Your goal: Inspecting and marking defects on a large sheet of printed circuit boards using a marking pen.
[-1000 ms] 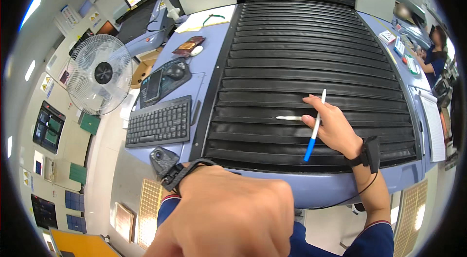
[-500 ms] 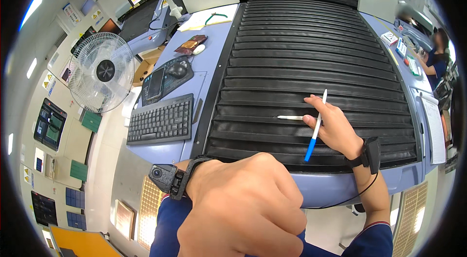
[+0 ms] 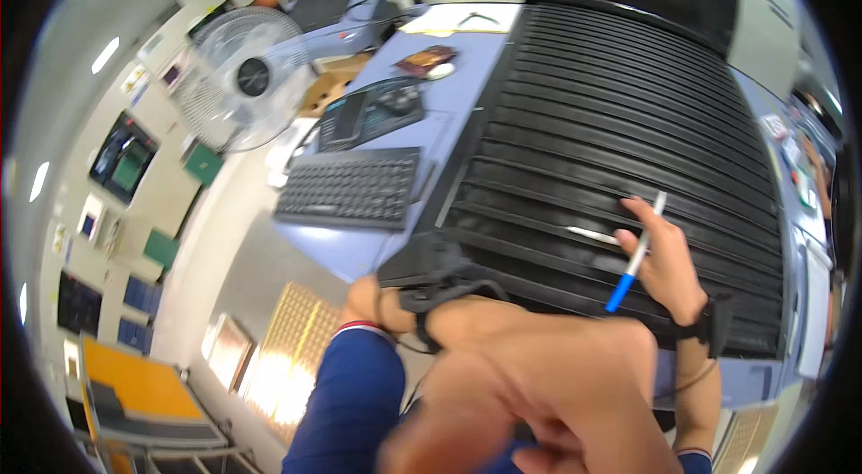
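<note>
My right hand [image 3: 669,263] is closed on a white marker with a blue end [image 3: 638,258], held slantwise between thumb and fingers above the black ribbed cover [image 3: 575,142]. A slim white pen [image 3: 593,234] reaches the thumb tip; whether the thumb pinches it or it only lies on the ribs, I cannot tell. Close to the camera, my left hand [image 3: 557,375] is large and smeared by motion. Its fingers seem bent, and what may be inside them is hidden. A black strapped device [image 3: 431,272] sits on the left wrist, another [image 3: 716,326] on the right.
Left of the cover, a black keyboard [image 3: 352,188], a mouse pad [image 3: 386,110] and a brown packet [image 3: 426,61] lie on the blue side surface. A standing fan [image 3: 252,76] is farther left. At the far right edge, part of another person's arm [image 3: 817,164] shows.
The whole view has tilted and shifted, so the keyboard and fan sit further right and higher. My left hand has turned and moved right, now blurred. My right hand still grips the marker.
</note>
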`<state>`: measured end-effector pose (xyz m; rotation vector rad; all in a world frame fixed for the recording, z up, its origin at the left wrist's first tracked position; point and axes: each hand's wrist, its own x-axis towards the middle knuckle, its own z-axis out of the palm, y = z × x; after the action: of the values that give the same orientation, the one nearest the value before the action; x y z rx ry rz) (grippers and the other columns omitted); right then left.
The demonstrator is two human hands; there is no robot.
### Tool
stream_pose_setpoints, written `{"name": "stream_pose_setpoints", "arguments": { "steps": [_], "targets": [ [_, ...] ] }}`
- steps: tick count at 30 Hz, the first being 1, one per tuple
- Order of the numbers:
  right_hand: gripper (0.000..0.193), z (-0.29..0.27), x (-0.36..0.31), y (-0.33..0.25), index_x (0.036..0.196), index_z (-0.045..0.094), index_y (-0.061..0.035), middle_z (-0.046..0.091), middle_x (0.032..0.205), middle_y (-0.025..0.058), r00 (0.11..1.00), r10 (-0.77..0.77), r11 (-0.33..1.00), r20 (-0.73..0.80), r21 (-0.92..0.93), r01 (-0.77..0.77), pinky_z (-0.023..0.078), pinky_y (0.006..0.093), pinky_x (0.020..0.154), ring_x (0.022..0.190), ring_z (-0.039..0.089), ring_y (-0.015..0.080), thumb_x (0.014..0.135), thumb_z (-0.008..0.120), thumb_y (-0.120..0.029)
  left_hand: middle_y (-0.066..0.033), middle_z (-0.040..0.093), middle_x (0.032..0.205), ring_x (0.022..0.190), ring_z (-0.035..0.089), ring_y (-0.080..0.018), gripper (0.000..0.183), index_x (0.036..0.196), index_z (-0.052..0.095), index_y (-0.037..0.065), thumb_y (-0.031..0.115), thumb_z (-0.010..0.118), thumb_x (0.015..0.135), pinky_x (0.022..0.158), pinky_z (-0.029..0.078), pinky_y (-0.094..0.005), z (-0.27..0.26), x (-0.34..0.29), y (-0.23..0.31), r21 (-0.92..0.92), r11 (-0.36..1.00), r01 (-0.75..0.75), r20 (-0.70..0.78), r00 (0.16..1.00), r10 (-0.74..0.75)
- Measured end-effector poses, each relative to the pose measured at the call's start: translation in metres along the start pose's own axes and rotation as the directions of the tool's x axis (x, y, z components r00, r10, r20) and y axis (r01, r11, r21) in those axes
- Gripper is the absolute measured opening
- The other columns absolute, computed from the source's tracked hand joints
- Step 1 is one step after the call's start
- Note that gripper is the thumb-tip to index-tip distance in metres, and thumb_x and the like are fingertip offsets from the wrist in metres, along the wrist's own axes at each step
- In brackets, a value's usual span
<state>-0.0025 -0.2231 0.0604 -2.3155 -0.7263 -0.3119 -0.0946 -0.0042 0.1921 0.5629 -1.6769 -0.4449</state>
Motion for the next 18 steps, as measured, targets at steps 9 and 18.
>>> {"name": "stream_pose_setpoints", "arguments": {
  "steps": [9, 18],
  "targets": [
    [0.043, -0.013, -0.004, -0.005, 0.131, 0.054, -0.0001, 0.060, 0.128, 0.0334, 0.985, 0.160, 0.986, 0.070, 0.026, -0.162, 0.050, 0.0445, 0.098, 0.122, 0.058, 0.0481, 0.095, 0.069, -0.018, -0.0048, 0.046, 0.056, 0.041, 0.041, -0.0153, 0.038, 0.072, 0.056, 0.000, 0.034, 0.068, 0.082, 0.038, 0.029, -0.0271, -0.012, -0.017, -0.023, -0.187, 0.982, 0.023, 0.079, 0.997, -0.008],
    [0.042, -0.014, -0.005, -0.004, 0.129, 0.055, 0.0020, 0.061, 0.126, 0.0335, 0.993, 0.113, 0.993, 0.045, 0.025, -0.114, 0.050, 0.0455, 0.095, 0.121, 0.058, 0.0486, 0.095, 0.069, -0.018, -0.0032, 0.047, 0.056, 0.041, 0.041, -0.0139, 0.044, 0.070, 0.054, 0.001, 0.039, 0.073, 0.078, 0.039, 0.030, -0.0264, -0.018, -0.020, -0.021, -0.254, 0.964, 0.073, 0.091, 0.995, -0.051]
  ]
}}
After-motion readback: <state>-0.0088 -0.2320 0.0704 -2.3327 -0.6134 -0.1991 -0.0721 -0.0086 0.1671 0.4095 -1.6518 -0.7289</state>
